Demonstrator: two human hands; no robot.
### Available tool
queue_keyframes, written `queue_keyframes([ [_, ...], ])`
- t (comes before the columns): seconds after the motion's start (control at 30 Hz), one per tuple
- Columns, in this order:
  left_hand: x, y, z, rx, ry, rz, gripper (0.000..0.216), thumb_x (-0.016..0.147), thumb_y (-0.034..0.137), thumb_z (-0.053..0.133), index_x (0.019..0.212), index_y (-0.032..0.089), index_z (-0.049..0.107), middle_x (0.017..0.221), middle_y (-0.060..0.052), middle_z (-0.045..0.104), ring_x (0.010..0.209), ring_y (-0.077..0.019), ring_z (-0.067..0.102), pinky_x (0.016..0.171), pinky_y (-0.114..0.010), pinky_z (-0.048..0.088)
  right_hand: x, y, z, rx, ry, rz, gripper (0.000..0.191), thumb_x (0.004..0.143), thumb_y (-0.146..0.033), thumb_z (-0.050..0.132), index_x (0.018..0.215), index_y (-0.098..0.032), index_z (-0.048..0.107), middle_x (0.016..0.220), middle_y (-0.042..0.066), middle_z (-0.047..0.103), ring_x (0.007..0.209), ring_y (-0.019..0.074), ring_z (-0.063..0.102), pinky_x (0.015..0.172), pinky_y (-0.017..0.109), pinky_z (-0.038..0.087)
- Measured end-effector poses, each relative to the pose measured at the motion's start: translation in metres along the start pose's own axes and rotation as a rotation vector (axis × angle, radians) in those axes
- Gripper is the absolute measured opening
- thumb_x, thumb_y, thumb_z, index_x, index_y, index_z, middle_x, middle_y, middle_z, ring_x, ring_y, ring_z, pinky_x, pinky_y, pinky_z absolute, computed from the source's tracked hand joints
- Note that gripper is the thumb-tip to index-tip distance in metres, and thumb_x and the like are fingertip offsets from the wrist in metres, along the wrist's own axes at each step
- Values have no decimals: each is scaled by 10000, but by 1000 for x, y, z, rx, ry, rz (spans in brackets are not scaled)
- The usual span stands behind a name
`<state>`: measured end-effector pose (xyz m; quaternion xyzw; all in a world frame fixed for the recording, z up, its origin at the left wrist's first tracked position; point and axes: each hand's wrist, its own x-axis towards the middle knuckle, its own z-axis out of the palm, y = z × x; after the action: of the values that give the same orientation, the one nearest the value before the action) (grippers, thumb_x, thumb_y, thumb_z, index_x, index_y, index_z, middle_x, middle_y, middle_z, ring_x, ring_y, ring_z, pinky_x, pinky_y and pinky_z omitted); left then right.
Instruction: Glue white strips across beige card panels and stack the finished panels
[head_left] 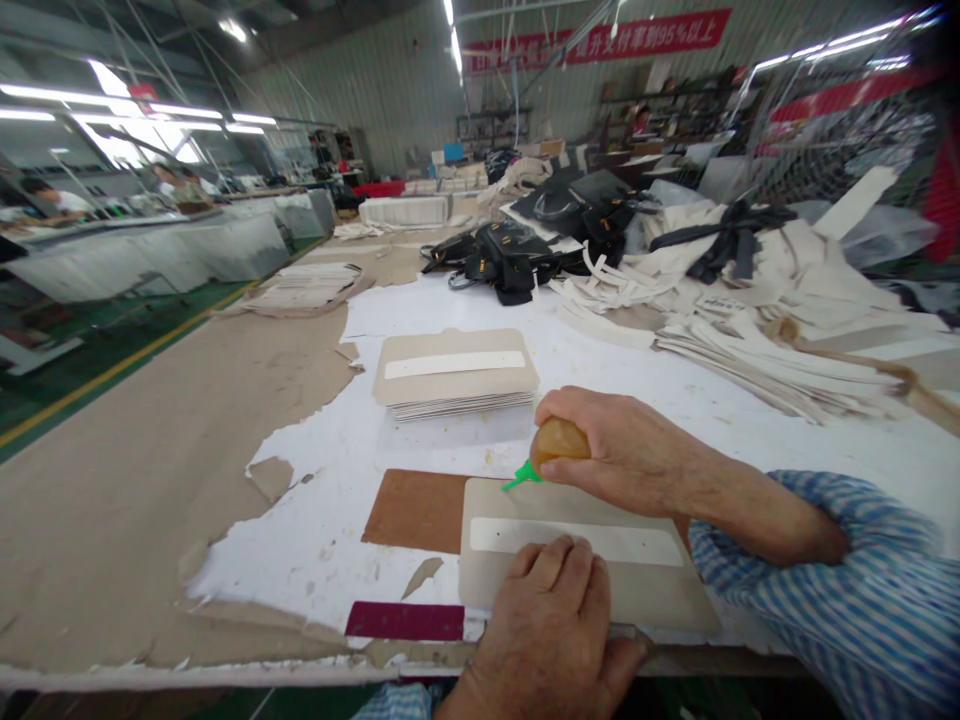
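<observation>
My right hand (615,440) is wrapped round an amber squeeze bottle (559,447) with a green nozzle. The bottle is tilted, and its nozzle tip points down at the upper left edge of a beige panel (645,600); I cannot tell if it touches. A white strip (637,543) runs lengthwise across that panel. My left hand (544,620) lies on the panel's front part, fingers laid flat with their tips at the strip and the thumb out to the side. Part of a brown board (416,510) shows to the left, under the panel.
Behind the panel stands a stack of similar beige panels (457,375). A dark red strip (405,621) lies near the table's front edge. Black bags (510,250) and piles of pale fabric strips (750,350) cover the far and right table. People sit at left workbenches.
</observation>
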<state>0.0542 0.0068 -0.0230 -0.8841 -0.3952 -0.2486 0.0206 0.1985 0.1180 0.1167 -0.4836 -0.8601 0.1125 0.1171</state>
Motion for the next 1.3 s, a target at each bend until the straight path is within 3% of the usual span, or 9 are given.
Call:
queue_keyframes([
  [0.17,0,0,-1,4,8,7,533,988,608,626,1220,131,677,1219,-84,773,1107,-263,711,965,-408,592,1,0,2,5,5,-25,214,826,-265,722,1030,-233,663,1044,58,752,887,244,679,773,344,450],
  [0.43,-1,1,0,19,34,10,534,998,613,612,1229,136,683,1231,-77,781,1110,-260,717,982,-397,588,-5,12,-8,-18,-12,40,203,796,-272,747,976,-243,657,921,24,746,771,216,656,690,323,424],
  [0.87,1,1,-2,15,47,3,529,1006,614,590,1217,139,687,1215,-78,786,1084,-262,730,951,-403,604,-17,20,-21,-6,-54,161,161,800,-270,754,936,-246,672,887,23,750,801,246,674,705,340,439],
  [1.3,0,-2,-1,27,47,2,541,1040,621,513,1252,152,680,1249,-70,782,1124,-259,727,961,-406,612,-16,17,-19,5,-68,170,233,820,-299,741,1028,-240,654,974,36,750,849,245,674,729,337,428],
])
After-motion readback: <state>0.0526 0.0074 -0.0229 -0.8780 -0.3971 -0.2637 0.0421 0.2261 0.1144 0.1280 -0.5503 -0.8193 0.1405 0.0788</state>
